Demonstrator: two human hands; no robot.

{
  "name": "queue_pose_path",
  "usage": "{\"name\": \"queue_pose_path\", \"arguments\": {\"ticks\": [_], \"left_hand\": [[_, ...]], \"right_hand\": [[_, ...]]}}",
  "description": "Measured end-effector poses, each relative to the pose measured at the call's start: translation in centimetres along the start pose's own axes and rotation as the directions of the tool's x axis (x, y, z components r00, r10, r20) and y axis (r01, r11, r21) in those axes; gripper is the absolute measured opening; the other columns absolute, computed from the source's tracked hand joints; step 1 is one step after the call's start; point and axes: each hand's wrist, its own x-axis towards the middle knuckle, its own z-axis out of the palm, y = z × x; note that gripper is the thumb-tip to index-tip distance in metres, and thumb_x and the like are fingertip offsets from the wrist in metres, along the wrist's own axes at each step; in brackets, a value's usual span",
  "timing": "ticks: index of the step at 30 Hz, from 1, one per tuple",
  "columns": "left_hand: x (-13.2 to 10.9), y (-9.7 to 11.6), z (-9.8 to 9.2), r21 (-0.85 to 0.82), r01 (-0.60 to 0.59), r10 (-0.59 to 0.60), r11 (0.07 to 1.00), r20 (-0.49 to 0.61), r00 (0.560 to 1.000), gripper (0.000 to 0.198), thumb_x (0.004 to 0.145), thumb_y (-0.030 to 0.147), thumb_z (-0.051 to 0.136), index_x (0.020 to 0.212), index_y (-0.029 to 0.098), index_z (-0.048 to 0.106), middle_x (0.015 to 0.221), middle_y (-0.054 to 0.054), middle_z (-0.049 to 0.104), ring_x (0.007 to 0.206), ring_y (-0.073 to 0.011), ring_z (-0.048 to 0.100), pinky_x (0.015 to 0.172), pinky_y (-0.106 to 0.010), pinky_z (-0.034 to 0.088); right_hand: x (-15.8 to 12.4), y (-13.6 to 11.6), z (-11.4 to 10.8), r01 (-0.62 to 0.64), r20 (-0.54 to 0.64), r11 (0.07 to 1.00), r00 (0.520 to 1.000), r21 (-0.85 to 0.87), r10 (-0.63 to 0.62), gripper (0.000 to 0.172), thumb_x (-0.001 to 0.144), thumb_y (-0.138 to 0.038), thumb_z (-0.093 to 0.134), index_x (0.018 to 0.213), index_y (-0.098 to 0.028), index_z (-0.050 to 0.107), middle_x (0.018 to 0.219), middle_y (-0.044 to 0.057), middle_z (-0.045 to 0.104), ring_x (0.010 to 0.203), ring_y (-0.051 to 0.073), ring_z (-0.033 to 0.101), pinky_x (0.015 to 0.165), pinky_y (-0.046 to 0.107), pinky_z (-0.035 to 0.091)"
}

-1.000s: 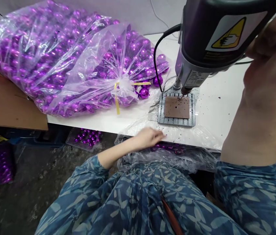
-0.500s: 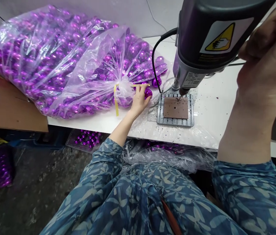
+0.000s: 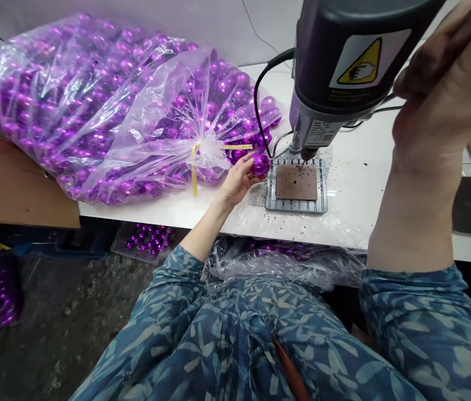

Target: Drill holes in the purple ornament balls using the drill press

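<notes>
While blue patterned sleeves (image 3: 411,301) are filling the foreground, crumpled clear film (image 3: 298,270) is hanging below both hands, purple pieces (image 3: 285,249) showing dimly through it.

Left hand (image 3: 238,181): pinching one shiny faceted purple ball (image 3: 260,165) at the fingertips, over the white surface (image 3: 352,184).

Grooved base (image 3: 322,192): lying just right of the left hand, bearing a brown plate (image 3: 306,192) with a small hole.

Right hand (image 3: 448,72): rising at the right side of the drill press (image 3: 344,67), fingers curling inward; what they are grasping, if anything, cannot be told.

Drill bit (image 3: 302,165): pointing down over the brown plate, near the left hand.

Clear bag (image 3: 106,117): bulging with similar balls, lying beyond and left of the left hand, its gathered neck wearing a yellow tie (image 3: 194,172).

Handling, as judged: the smooth ball is probably calling for a light, even pinch around its sides; the left hand should be keeping its fingers out from under the drill bit.

Obscured: the ball's far side is hiding, and whether it is touching the surface cannot be told. Framing is cutting off the press's top and part of the right hand; whether the bit is spinning is too small for telling.
</notes>
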Motion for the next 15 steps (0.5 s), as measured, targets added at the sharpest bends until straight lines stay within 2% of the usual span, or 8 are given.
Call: {"name": "queue_pose_path", "arguments": {"ticks": [3, 7, 11, 15], "left_hand": [[-0.7, -1.1, 1.5, -0.037, 0.041, -0.039, 0.998, 0.044, 0.998, 0.051, 0.08, 0.047, 0.091, 0.118, 0.021, 0.071, 0.115, -0.007, 0.077, 0.094, -0.0167, 0.074, 0.083, -0.032, 0.061], [-0.4, -2.9, 3.0, 0.014, -0.017, 0.016, 1.0, 0.061, 0.998, 0.057, 0.072, 0.044, 0.097, 0.116, 0.021, 0.07, 0.105, -0.004, 0.078, 0.096, -0.0156, 0.072, 0.086, -0.03, 0.058], [0.4, -3.6, 4.1, 0.097, -0.064, 0.056, 0.993, 0.088, 0.995, 0.057, 0.077, 0.047, 0.093, 0.122, 0.023, 0.066, 0.104, -0.004, 0.077, 0.097, -0.0163, 0.071, 0.089, -0.032, 0.058], [1.1, -3.8, 4.7, 0.201, -0.097, 0.073, 0.975, 0.126, 0.989, 0.059, 0.085, 0.047, 0.086, 0.134, 0.024, 0.062, 0.114, -0.007, 0.076, 0.1, -0.0186, 0.072, 0.091, -0.037, 0.06]], "right_hand": [[-0.2, -0.4, 0.4, 0.006, -0.203, 0.997, 0.979, -0.079, -0.022, 0.058, 0.098, -0.021, 0.055, 0.053, -0.017, 0.019, 0.05, -0.006, 0.03, 0.036, -0.004, 0.038, 0.042, 0.015, 0.02], [-0.6, -0.9, 0.7, -0.011, -0.221, 0.995, 0.975, -0.101, -0.011, 0.058, 0.097, -0.019, 0.056, 0.051, -0.018, 0.019, 0.046, -0.006, 0.029, 0.036, -0.002, 0.036, 0.042, 0.015, 0.02], [-0.2, -0.2, 0.7, 0.027, -0.252, 0.996, 0.967, -0.081, -0.047, 0.053, 0.098, -0.013, 0.052, 0.054, -0.023, 0.025, 0.044, -0.006, 0.023, 0.036, 0.001, 0.034, 0.041, 0.018, 0.022], [0.3, 0.8, 0.6, 0.112, -0.298, 0.994, 0.948, -0.01, -0.11, 0.049, 0.102, -0.009, 0.038, 0.056, -0.025, 0.029, 0.043, -0.007, 0.02, 0.035, 0.002, 0.027, 0.039, 0.022, 0.017]]}}
